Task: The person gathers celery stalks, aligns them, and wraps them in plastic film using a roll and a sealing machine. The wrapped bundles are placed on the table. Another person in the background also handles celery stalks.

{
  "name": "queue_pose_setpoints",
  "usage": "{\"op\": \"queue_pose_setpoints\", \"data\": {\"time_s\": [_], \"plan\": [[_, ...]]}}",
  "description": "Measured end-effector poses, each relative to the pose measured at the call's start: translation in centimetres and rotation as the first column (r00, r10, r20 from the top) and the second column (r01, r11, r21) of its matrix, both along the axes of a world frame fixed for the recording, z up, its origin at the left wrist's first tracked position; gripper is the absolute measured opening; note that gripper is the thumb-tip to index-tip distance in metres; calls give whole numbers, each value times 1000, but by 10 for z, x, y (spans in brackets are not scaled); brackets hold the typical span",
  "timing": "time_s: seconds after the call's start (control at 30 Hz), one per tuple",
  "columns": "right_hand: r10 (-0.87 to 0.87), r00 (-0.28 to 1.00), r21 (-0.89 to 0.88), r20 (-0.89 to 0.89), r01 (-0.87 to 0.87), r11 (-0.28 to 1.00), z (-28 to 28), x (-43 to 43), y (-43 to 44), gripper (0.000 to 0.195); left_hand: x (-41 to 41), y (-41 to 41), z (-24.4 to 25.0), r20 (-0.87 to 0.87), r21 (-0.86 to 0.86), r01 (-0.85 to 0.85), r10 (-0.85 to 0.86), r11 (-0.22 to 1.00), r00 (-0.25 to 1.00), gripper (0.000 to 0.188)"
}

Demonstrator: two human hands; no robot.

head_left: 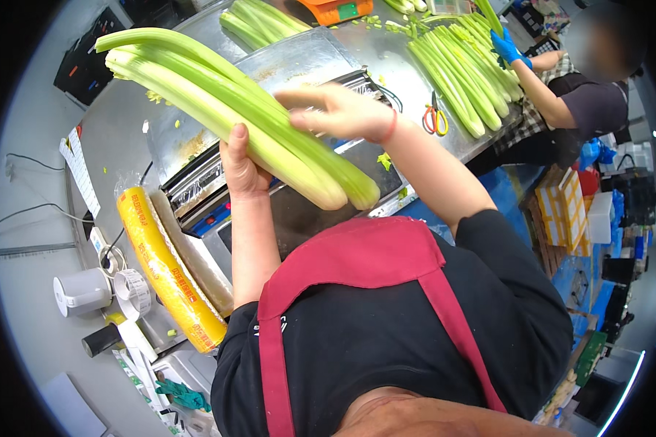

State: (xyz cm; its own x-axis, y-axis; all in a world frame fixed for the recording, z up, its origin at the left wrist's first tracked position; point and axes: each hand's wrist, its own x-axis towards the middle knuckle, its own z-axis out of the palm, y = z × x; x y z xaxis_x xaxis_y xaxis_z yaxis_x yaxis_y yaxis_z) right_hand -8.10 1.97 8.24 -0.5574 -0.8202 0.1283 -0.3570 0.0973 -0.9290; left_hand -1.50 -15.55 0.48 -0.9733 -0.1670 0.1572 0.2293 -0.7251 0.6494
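My left hand (242, 164) grips a bunch of celery stalks (208, 104) from below, its thumb against the pale stalks. The bunch slants from upper left to lower right above a metal wrapping machine (300, 60). My right hand (333, 112), blurred, is held at the upper side of the bunch with its fingers apart; whether it touches the stalks I cannot tell. A yellow roll of cling film (167, 267) lies left of the machine. More celery (459, 71) lies in a row at the right, beside scissors (435, 117) with orange and yellow handles.
A co-worker's blue-gloved hand (505, 48) holds a stalk at the upper right. Another celery bunch (262, 24) and an orange scale (336, 10) stand behind the machine. Celery scraps dot the steel table (115, 117). A roll of labels (133, 295) and a white container (82, 292) are at the left.
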Motion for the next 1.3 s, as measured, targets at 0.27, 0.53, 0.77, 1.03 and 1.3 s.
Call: {"op": "queue_pose_setpoints", "data": {"time_s": [0.27, 0.53, 0.77, 1.03, 1.3], "plan": [[-80, 990, -92, 115, 91, 992, -35, 52, 18, 64, 7, -16, -4, -59, -53, -24, 21, 998, 998, 74], [-133, 990, -170, 52, 140, 975, -46, 69, 12, 82, 23, 10, -2, -105, -47, -75, 69, 996, 992, 73], [-228, 927, -117, 298, 272, 955, -35, 62, 21, 57, 38, 3, -2, -81, 56, -57, 61, 997, 995, 65], [-230, 892, -141, 389, 304, 942, -38, 46, 27, 38, 52, -12, 5, -215, 23, -118, 120, 993, 969, 89], [-625, 695, -34, 355, 678, 735, -73, -4, 141, 37, 60, -29, -12, -146, -68, -256, 244, 964, 959, 82]]}}
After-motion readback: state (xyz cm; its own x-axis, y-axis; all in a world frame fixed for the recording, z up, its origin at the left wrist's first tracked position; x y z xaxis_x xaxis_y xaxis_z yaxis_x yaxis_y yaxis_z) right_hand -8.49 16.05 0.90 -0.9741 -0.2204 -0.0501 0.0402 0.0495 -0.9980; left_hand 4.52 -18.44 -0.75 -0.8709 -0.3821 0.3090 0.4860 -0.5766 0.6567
